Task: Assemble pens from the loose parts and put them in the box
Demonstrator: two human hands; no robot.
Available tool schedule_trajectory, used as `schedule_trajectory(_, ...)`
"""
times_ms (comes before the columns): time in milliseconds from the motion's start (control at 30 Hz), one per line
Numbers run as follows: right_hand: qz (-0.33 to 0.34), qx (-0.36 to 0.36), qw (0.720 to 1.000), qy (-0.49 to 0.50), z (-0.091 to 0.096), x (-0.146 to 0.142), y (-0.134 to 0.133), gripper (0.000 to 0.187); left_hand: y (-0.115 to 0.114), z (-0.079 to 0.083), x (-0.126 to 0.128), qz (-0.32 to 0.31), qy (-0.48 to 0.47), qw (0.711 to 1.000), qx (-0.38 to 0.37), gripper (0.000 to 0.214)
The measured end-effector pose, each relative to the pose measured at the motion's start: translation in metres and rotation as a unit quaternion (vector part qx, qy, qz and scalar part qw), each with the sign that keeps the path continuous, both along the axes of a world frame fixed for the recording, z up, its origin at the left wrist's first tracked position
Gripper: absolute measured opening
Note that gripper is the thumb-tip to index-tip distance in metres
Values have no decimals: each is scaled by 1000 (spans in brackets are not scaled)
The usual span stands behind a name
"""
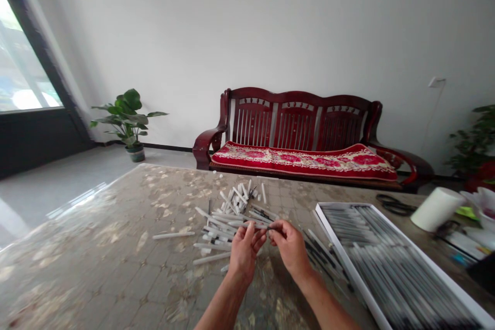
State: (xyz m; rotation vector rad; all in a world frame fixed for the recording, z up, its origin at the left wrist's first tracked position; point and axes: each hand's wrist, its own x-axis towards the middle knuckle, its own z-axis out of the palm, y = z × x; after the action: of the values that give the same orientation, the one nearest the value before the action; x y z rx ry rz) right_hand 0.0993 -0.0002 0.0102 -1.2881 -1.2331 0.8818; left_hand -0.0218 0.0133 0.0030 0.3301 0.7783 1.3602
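Above the table, my left hand (pixel 244 253) pinches a slim pen (pixel 261 226) with a whitish barrel, held roughly level. The fingers of my right hand (pixel 291 247) are closed at the dark right end of that pen; whether they grip the tip or a separate small part is too small to tell. Just beyond and to the left of my hands lies a loose pile of white pen barrels (pixel 218 220), with caps and dark thin pieces among them. Several dark pens or refills (pixel 324 252) lie right of my right hand, partly blurred.
A shallow white box (pixel 386 232) filled with rows of grey pens stands at the right. Behind it are black scissors (pixel 395 204) and a white paper roll (pixel 436 209). One barrel (pixel 174 235) lies apart at the left. A dark red wooden bench (pixel 296 118) stands beyond the patterned table (pixel 116 268).
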Motion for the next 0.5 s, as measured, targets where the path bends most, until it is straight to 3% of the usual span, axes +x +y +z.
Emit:
schedule_trajectory(167, -13, 10, 998, -53, -2, 3, -2, 10, -2, 0, 1, -4, 0, 1000, 1, 20)
schedule_trajectory(367, -24, 102, 971, -213, 3, 10, -3, 11, -3, -3, 2, -7, 7, 1000, 19, 28)
schedule_trajectory(500, -25, 89, 966, -242, 3, 9, -5, 11, -5, -4, 4, 8, 10, 1000, 23, 34)
